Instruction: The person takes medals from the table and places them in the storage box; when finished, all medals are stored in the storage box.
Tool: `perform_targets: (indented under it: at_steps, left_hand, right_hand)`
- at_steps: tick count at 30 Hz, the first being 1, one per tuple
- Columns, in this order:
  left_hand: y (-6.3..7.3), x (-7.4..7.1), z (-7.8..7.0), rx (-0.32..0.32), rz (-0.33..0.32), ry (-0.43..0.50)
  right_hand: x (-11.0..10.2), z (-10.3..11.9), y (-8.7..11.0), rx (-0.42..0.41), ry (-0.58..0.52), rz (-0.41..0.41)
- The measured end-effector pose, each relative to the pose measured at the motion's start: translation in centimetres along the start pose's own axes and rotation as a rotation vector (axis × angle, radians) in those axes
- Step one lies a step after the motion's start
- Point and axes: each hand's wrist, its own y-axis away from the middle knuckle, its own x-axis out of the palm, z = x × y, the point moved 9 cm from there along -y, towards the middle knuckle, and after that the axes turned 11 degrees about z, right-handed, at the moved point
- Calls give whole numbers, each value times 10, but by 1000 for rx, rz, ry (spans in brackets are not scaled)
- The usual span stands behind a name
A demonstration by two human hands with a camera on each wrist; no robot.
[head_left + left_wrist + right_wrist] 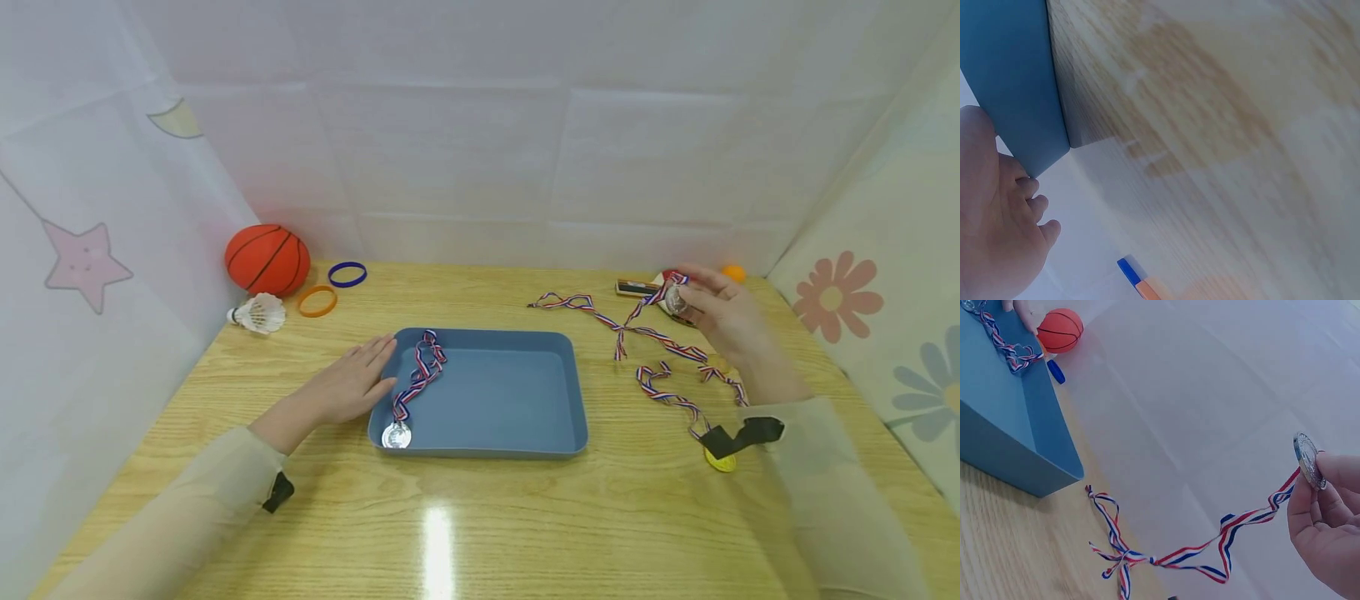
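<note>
My right hand [726,323] pinches a silver medal [1307,460] between thumb and fingers, raised above the table's back right. Its red, white and blue ribbon [1194,557] trails down to the tabletop, crossing other striped ribbon there. My left hand [347,385] lies with straight fingers against the left rim of a blue-grey tray [510,396]. Along the tray's left side is another silver medal [397,435] with its bunched ribbon [424,372]. A gold medal [720,461] lies near my right sleeve, its ribbon [667,398] curling away behind it.
At the back left are a small basketball [267,260], a shuttlecock [258,314], an orange wristband [317,302] and a blue wristband [347,275]. Behind my right hand sit a red paddle-like object [663,277], partly hidden, a dark-and-tan bar [635,288] and an orange ball [734,272].
</note>
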Motion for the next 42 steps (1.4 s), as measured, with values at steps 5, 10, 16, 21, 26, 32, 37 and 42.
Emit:
perform_targets:
  at_steps: [5,10,16,21,26,32,37,42]
  left_hand:
    - [-1,1,1,-1,1,-1]
    - [-1,0,1,-2,-1,2]
    - [0,-1,0,-2,0,5]
    - [0,-1,-1,-3,1,2]
    - [1,-1,-1,-1,-4,11]
    - [0,0,0,-3,-5,7]
    - [1,-1,0,0,-16,6]
    - [1,-3,-1,1,-19,11]
  right_hand:
    - [14,11,-6,-35,-54,57]
    - [31,20,-12,-48,-14,113]
    - [59,26,-19,-43,84,156]
    - [84,23,-29,-29,127,210]
    - [107,16,-38,0,214,228]
    - [135,4,-49,76,313,259]
    - [160,-12,-60,134,332,304]
    - [180,-33,-72,174,357,354]
